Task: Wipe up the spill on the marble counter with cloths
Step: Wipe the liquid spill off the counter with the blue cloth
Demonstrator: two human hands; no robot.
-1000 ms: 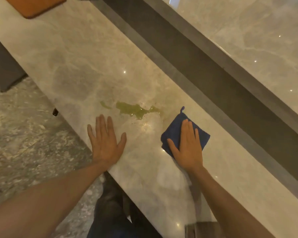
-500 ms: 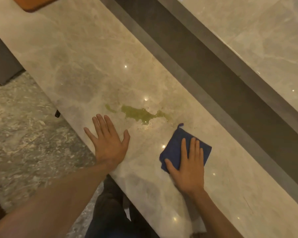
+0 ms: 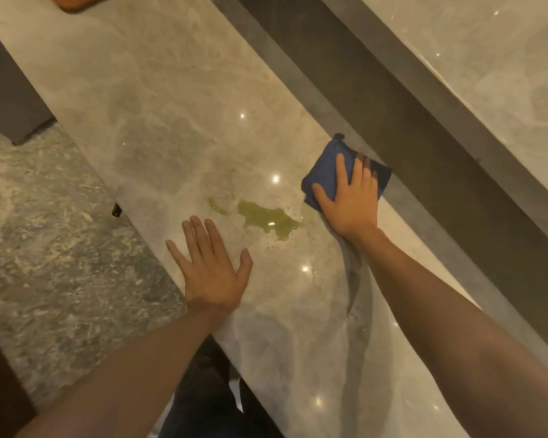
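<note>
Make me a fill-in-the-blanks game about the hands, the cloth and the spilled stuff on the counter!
1. The right hand presses flat on a cloth whose colour is ____.
2. The puddle on the marble counter looks yellowish-____.
3. The hand resting flat on bare marble, with nothing under it, is the ____ hand.
4. The puddle lies ____ the left hand and the cloth.

Missing words: blue; green; left; between

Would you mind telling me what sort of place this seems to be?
Probably a kitchen or bar area indoors: a long polished marble counter with a raised ledge behind it, and a speckled stone floor below.
</note>
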